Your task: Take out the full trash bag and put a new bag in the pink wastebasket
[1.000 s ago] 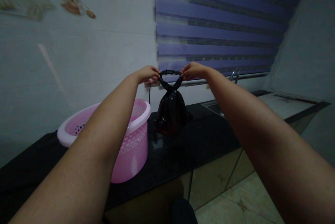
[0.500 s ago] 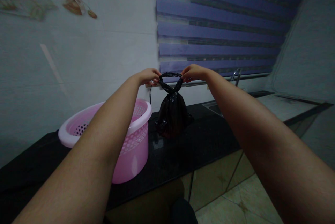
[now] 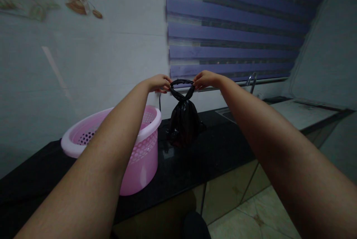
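A black plastic bag (image 3: 184,123) stands on the dark countertop (image 3: 195,168), its body bulging and its neck gathered and crossed. Above the neck, the bag's twisted top forms a loop. My left hand (image 3: 160,82) pinches the loop's left side, while my right hand (image 3: 206,79) pinches its right side, so the loop is stretched between them. Both hands are closed on the plastic. What lies inside the bag is hidden. Beneath my left forearm is a pink laundry basket (image 3: 143,168), partly covered by that arm.
Beyond my right arm are a sink (image 3: 227,115) and a faucet (image 3: 252,80). A purple striped blind (image 3: 231,26) hangs behind the counter. Tan cabinet doors (image 3: 228,190) lie below the counter edge. A black cord (image 3: 160,102) hangs by the wall.
Very little differs. Both hands and the top of the bag sit slightly lower in the view, with the loop still held between them.
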Demonstrator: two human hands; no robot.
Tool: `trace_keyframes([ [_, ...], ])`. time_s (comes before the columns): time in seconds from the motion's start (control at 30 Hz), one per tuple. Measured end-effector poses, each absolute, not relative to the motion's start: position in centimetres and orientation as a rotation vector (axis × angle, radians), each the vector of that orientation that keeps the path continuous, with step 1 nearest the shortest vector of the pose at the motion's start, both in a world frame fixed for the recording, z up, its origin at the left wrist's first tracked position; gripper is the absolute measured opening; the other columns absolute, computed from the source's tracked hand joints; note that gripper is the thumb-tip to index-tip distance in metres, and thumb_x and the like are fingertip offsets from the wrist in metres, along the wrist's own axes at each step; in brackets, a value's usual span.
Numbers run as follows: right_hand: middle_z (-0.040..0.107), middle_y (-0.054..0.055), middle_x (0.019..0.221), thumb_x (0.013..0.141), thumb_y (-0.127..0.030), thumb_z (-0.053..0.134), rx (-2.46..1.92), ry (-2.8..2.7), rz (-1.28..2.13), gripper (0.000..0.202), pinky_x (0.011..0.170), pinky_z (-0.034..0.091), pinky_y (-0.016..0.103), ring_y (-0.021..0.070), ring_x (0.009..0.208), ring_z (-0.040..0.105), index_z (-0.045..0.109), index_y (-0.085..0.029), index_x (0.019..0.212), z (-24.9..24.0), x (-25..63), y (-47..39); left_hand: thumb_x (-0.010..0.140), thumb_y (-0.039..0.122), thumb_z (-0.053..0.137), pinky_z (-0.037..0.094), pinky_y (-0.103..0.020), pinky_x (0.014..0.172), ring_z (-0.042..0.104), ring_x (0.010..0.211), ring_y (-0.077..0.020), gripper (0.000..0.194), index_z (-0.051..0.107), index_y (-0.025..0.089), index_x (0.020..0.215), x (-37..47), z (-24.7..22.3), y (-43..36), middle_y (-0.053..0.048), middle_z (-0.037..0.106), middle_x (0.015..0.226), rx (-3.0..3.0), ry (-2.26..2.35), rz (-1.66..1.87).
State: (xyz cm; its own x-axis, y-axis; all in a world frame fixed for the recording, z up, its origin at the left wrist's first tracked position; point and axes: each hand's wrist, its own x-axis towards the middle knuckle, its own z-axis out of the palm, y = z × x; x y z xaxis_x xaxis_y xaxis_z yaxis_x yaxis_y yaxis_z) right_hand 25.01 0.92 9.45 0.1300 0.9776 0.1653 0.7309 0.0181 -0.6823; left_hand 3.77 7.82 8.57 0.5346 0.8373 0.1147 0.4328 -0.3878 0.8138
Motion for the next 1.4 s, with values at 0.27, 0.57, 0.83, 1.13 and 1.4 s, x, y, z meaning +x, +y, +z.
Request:
trace_keyframes([
  [0.27,0.064,0.005,0.068,0.080,-0.002,0.060,-1.749,-1.629,0.562,0.011,0.084,0.055,0.032,0.0141,0.074,0.065,0.062,-0.012,0.075,9.1,25.1,1.1,0.068,0.005,0.058,0.051,-0.030,0.084,0.063,0.106,-0.0230,0.038,0.063,0.015,0.105,3.8,8.2,8.4,-0.009,0.071,0.095,2.073,1.037,0.605],
  [0.57,0.065,0.007,0.075,0.079,-0.003,0.063,-1.759,-1.692,0.527,0.007,0.085,0.055,0.032,0.0145,0.078,0.065,0.062,-0.010,0.077,8.6,25.4,1.5,0.068,0.006,0.061,0.051,-0.029,0.083,0.064,0.106,-0.0234,0.027,0.062,0.016,0.093,3.9,7.9,8.9,-0.010,0.071,0.101,2.062,1.047,0.574],
  [0.83,0.064,0.006,0.072,0.077,-0.003,0.064,-1.734,-1.680,0.560,0.010,0.087,0.054,0.033,0.0151,0.081,0.065,0.062,-0.011,0.072,8.3,25.5,1.8,0.066,0.004,0.060,0.051,-0.031,0.082,0.065,0.102,-0.0235,0.027,0.060,0.016,0.090,4.2,7.3,9.1,-0.008,0.070,0.089,2.036,1.044,0.593],
  [1.13,0.065,0.006,0.076,0.077,-0.004,0.065,-1.794,-1.692,0.543,0.007,0.088,0.054,0.032,0.0134,0.078,0.065,0.063,-0.010,0.081,8.0,25.5,2.3,0.067,0.005,0.059,0.051,-0.031,0.082,0.065,0.101,-0.0224,0.023,0.061,0.016,0.087,4.2,7.2,9.1,-0.008,0.069,0.090,2.058,1.059,0.566],
  [1.4,0.067,0.007,0.080,0.078,-0.009,0.067,-1.809,-1.721,0.554,0.005,0.088,0.054,0.033,0.0160,0.083,0.066,0.064,-0.012,0.080,7.7,25.4,2.1,0.066,0.006,0.061,0.051,-0.032,0.083,0.065,0.101,-0.0230,0.027,0.064,0.016,0.091,4.2,7.1,9.3,-0.010,0.071,0.093,2.060,1.052,0.561],
])
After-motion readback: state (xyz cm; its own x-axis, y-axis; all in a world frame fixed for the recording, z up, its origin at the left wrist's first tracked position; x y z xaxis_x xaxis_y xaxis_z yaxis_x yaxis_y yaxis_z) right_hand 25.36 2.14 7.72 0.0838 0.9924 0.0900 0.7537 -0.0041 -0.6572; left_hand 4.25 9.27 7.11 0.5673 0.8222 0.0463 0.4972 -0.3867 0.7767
